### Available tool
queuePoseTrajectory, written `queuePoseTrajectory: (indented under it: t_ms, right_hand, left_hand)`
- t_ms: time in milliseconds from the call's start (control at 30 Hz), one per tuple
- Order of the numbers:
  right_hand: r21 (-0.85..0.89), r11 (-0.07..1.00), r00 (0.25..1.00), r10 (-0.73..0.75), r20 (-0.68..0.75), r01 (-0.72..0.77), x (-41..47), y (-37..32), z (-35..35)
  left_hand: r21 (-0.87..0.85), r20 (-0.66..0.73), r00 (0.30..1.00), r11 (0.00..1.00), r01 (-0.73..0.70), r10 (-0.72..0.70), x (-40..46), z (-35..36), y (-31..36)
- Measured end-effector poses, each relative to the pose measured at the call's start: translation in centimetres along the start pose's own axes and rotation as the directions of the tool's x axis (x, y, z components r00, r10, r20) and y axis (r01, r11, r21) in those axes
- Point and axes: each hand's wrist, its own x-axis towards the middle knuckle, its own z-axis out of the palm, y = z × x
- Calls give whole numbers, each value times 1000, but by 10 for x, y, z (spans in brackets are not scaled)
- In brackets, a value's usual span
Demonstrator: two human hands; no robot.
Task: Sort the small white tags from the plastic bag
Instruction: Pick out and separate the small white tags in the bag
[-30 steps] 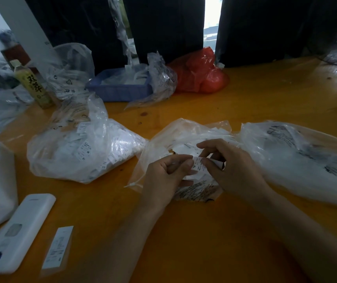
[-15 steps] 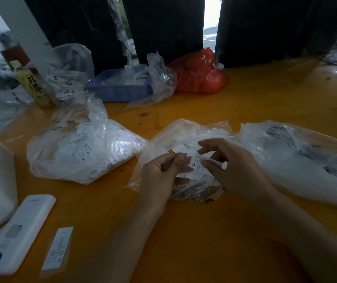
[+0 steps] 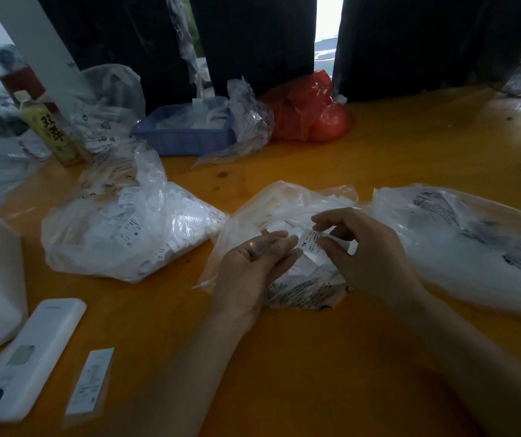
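Pinching a white tag (image 3: 311, 244), right hand (image 3: 369, 260) meets left hand (image 3: 252, 266), fingers loosely curled, over plastic bag (image 3: 252, 209).

A red plastic bag (image 3: 309, 113) lay at 12 o'clock; a white rectangular device (image 3: 29, 361) at 8 o'clock; a yellow-labelled bottle (image 3: 48, 130) at 10 o'clock.
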Motion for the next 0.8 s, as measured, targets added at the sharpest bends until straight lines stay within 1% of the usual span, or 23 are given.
queuePoseTrajectory:
  t_ms: [267, 333, 467, 567, 667, 800]
  right_hand:
    - [-43, 999, 999, -22, -26, 21, -1, 2, 1]
    - [-82, 995, 998, -56, -6, 55, -2, 3, 3]
    - [-117, 990, 996, -75, 54, 81, -3, 5, 8]
    - [-96, 992, 993, -78, 86, 86, -4, 5, 11]
    - [-58, 996, 992, -64, 106, 70, -6, 4, 12]
    - [5, 1000, 993, -9, 114, 8, -5, 1, 11]
  left_hand:
    - [20, 6, 1000, 1000, -9, 9, 0, 0, -2]
    - [35, -11, 1000, 999, -11, 11, 0, 0, -3]
    - [55, -47, 999, 998, -4, 7, 1, 0, -3]
    - [92, -46, 999, 996, -23, 27, 1, -1, -3]
    - [183, -38, 997, 982, -56, 64, -1, -1, -5]
    - [285, 2, 994, 952, -109, 113, -4, 1, -5]
